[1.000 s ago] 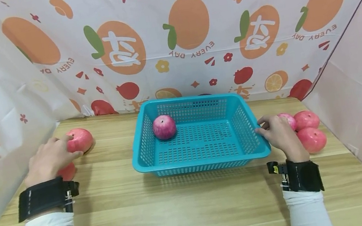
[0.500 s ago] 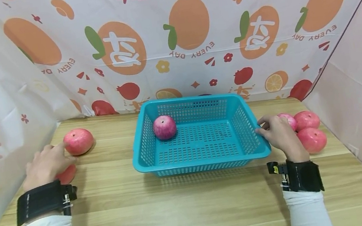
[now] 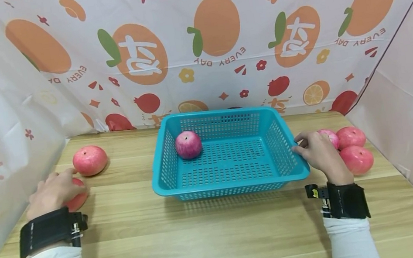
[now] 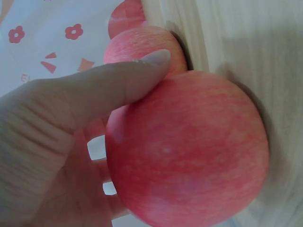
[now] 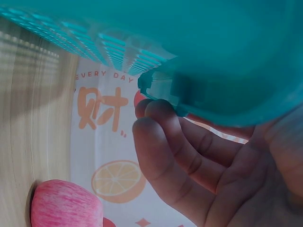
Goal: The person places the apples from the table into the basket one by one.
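Observation:
My left hand (image 3: 51, 195) is at a red apple (image 3: 78, 201) on the left of the table, partly covered by the hand. Up close in the left wrist view, the thumb lies across the top of that apple (image 4: 189, 151) and the fingers reach round its far side. Just behind it sits another red apple (image 3: 90, 160), clear of the hand in the head view. My right hand (image 3: 318, 153) grips the right rim of a blue-green plastic basket (image 3: 230, 186), its fingers curled under the edge in the right wrist view. A darker purplish-red apple (image 3: 188, 145) sits in the basket's left part.
Beside the right hand, a pink apple (image 3: 329, 137) and two red apples, one at the back (image 3: 351, 137) and one nearer (image 3: 357, 159), stand grouped. A fruit-printed white sheet (image 3: 185, 92) hangs behind the wooden table (image 3: 206, 243) and white sheets flank it.
My left hand has left the back apple, drawn slightly towards me and settled on the nearer apple. The right hand and basket have stayed put.

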Tool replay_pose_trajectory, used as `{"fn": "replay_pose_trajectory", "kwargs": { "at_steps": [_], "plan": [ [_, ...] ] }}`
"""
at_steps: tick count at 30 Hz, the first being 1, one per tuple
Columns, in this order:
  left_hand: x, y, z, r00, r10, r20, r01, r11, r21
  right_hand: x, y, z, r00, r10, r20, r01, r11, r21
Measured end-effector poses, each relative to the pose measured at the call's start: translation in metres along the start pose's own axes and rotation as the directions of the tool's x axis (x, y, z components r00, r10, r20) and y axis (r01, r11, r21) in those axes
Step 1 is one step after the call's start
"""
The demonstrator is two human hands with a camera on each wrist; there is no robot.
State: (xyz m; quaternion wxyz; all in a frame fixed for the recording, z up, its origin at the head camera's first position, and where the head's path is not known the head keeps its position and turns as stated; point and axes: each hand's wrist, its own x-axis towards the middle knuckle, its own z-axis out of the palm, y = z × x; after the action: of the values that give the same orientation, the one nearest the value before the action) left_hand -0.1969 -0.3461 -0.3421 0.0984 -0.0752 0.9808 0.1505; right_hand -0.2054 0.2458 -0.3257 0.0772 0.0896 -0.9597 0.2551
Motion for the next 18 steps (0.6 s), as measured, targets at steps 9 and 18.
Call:
{"fn": "replay_pose_trajectory", "kwargs": {
  "at_steps": [9,18],
  "plan": [
    [-0.0029,-0.0007,0.0019,0.999,0.003,0.035,-0.003,1.0,-0.006,0.0001,0.0011,0.0003,1.0,0.005,-0.004,-0.005,1.0,0.002],
    [-0.0054,-0.001,0.0041,0.999,-0.014,0.046,0.015,1.0,-0.025,-0.0002,-0.0008,-0.0009,1.0,-0.003,0.0,0.003,1.0,0.0]
  ]
}}
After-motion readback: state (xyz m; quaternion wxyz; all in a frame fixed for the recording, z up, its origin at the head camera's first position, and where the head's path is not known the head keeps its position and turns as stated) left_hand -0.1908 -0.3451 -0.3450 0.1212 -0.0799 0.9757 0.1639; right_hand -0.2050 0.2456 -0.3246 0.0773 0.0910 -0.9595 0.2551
